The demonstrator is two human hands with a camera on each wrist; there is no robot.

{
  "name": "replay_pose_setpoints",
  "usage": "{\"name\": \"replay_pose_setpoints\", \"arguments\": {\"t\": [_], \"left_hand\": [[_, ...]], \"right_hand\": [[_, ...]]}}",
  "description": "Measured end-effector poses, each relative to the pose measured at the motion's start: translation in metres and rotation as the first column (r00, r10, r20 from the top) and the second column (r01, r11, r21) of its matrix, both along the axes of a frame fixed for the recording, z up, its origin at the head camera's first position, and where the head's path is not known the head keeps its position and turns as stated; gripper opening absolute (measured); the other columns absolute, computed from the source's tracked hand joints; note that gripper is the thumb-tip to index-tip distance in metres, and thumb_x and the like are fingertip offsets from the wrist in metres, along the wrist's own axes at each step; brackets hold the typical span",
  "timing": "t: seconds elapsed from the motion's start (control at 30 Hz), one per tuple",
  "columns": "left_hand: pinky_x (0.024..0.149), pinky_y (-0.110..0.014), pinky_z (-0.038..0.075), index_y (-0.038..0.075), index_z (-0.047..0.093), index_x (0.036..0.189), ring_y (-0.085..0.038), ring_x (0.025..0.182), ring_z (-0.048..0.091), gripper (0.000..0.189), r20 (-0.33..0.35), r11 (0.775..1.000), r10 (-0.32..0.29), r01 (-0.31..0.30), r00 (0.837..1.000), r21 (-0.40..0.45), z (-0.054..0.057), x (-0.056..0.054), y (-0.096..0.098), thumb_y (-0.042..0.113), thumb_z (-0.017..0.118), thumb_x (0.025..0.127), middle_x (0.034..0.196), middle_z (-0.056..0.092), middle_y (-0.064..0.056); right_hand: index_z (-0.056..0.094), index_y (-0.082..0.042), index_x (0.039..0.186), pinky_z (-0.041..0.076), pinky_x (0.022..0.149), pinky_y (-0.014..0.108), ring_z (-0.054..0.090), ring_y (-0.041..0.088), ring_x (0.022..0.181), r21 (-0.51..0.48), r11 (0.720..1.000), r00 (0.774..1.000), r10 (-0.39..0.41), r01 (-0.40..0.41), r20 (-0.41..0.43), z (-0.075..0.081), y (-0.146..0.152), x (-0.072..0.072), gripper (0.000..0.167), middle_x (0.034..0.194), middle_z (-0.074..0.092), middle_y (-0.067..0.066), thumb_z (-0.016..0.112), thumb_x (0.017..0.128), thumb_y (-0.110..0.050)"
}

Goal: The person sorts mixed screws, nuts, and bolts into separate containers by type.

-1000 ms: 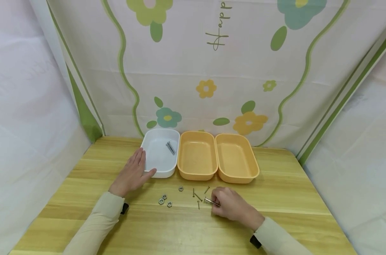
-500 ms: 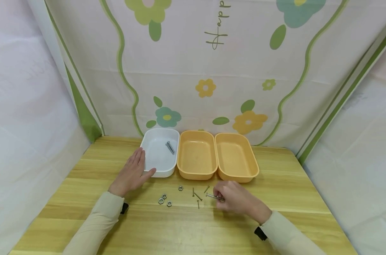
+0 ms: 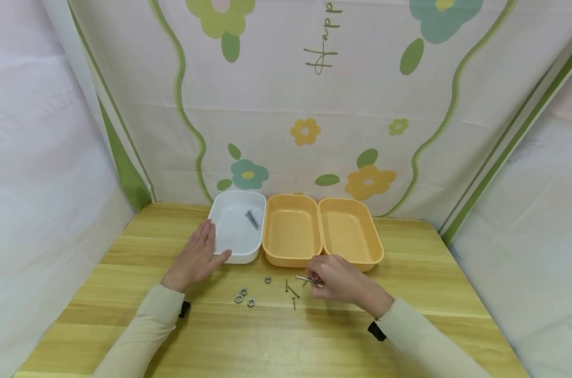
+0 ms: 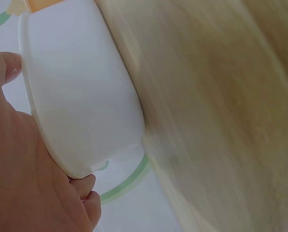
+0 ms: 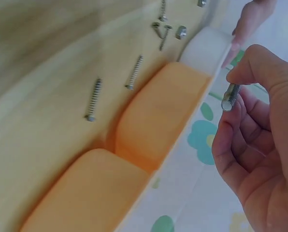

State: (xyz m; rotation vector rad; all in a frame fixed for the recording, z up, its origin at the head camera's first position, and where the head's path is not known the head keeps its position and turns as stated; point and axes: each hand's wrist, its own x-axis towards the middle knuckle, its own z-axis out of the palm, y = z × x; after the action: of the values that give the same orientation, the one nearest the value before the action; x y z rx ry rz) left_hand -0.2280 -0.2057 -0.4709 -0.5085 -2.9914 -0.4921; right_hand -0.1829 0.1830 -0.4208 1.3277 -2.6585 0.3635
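My right hand (image 3: 338, 280) pinches a silver bolt (image 3: 309, 280) between thumb and fingers, held above the table just in front of the yellow containers. In the right wrist view, the threaded end of the bolt (image 5: 229, 98) sticks out from the fingertips. Several small brass-coloured screws (image 3: 293, 292) lie beneath and left of this hand, one partly hidden by it. My left hand (image 3: 193, 260) rests on the near left corner of a white container (image 3: 236, 258), thumb at the front rim, fingers along the side. Inside that container lie silver bolts (image 3: 252, 219).
Several hex nuts (image 3: 239, 298) are scattered on the wooden table (image 3: 248, 341) in front of the white container. Two yellow containers, the middle one (image 3: 292, 261) and the right one (image 3: 354, 265), stand beside it against a flowered cloth (image 3: 267, 121).
My right hand has lifted the bolt from beside the screws and moved back toward the yellow containers, then slightly left. The left hand stays on the white container.
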Motion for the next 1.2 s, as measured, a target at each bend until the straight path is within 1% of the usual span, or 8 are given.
{"name": "replay_pose_setpoints", "arguments": {"t": [0.17,0.33,0.47,0.53,0.73,0.97,1.2], "left_hand": [[0.132,-0.064,0.017,-0.02,0.014,0.159,-0.052,0.162,0.009,0.095,0.016,1.0,0.002,-0.002,1.0,-0.008,-0.001,-0.001,-0.001,0.054,0.044,0.109,0.172,0.007,-0.036],[0.132,-0.064,0.017,-0.02,0.014,0.159,-0.052,0.161,0.009,0.095,0.014,1.0,0.004,-0.004,1.0,-0.01,0.0,-0.001,-0.001,0.054,0.044,0.109,0.172,0.008,-0.037],[0.132,-0.064,0.017,-0.02,0.014,0.159,-0.053,0.161,0.01,0.094,0.011,1.0,0.0,0.0,1.0,-0.01,0.0,-0.001,-0.001,0.054,0.044,0.109,0.171,0.008,-0.037],[0.132,-0.064,0.017,-0.02,0.015,0.159,-0.052,0.161,0.01,0.094,0.01,1.0,0.001,-0.001,1.0,-0.011,0.0,-0.001,-0.001,0.054,0.044,0.109,0.171,0.008,-0.037],[0.132,-0.064,0.017,-0.02,0.015,0.159,-0.053,0.161,0.011,0.094,0.005,1.0,0.001,-0.001,1.0,-0.011,0.0,0.0,-0.001,0.054,0.044,0.109,0.172,0.008,-0.037],[0.131,-0.064,0.017,-0.02,0.015,0.159,-0.053,0.161,0.01,0.094,0.009,1.0,0.001,-0.001,1.0,-0.003,0.002,0.0,0.0,0.053,0.045,0.109,0.171,0.009,-0.037],[0.131,-0.064,0.02,-0.02,0.017,0.159,-0.052,0.161,0.012,0.093,-0.004,1.0,0.0,0.0,1.0,-0.009,0.004,0.002,0.001,0.052,0.046,0.109,0.171,0.011,-0.037]], "right_hand": [[0.065,-0.015,0.085,0.033,0.056,0.013,0.039,-0.002,0.065,0.022,1.0,0.999,0.022,-0.022,-0.038,0.011,-0.012,-0.006,0.01,0.075,0.054,-0.009,0.074,0.083,-0.01],[0.064,-0.015,0.083,0.031,0.056,0.013,0.037,-0.001,0.065,0.017,0.999,0.997,0.044,-0.043,-0.066,0.019,-0.027,-0.013,0.012,0.074,0.051,-0.009,0.073,0.082,-0.008],[0.064,-0.014,0.083,0.032,0.058,0.013,0.039,0.0,0.066,0.027,0.999,0.997,0.045,-0.043,-0.067,0.024,-0.039,-0.02,0.009,0.075,0.051,-0.009,0.069,0.083,-0.007],[0.063,-0.014,0.083,0.034,0.058,0.014,0.041,0.001,0.067,0.032,0.998,0.997,0.048,-0.046,-0.06,0.027,-0.047,-0.023,0.009,0.075,0.052,-0.008,0.069,0.083,-0.007],[0.065,-0.014,0.083,0.04,0.059,0.016,0.046,0.003,0.068,0.051,0.998,0.997,0.04,-0.037,-0.061,0.035,-0.071,-0.035,0.011,0.076,0.058,-0.006,0.074,0.084,-0.009],[0.067,-0.015,0.084,0.043,0.061,0.018,0.051,0.006,0.069,0.098,0.995,0.996,0.013,-0.005,-0.083,0.038,-0.099,-0.049,0.008,0.08,0.062,-0.005,0.073,0.089,-0.012],[0.073,-0.012,0.092,0.046,0.064,0.017,0.055,0.009,0.074,0.13,0.991,0.996,-0.032,0.043,-0.083,0.036,-0.122,-0.064,0.003,0.088,0.068,-0.002,0.074,0.092,-0.014]]}}
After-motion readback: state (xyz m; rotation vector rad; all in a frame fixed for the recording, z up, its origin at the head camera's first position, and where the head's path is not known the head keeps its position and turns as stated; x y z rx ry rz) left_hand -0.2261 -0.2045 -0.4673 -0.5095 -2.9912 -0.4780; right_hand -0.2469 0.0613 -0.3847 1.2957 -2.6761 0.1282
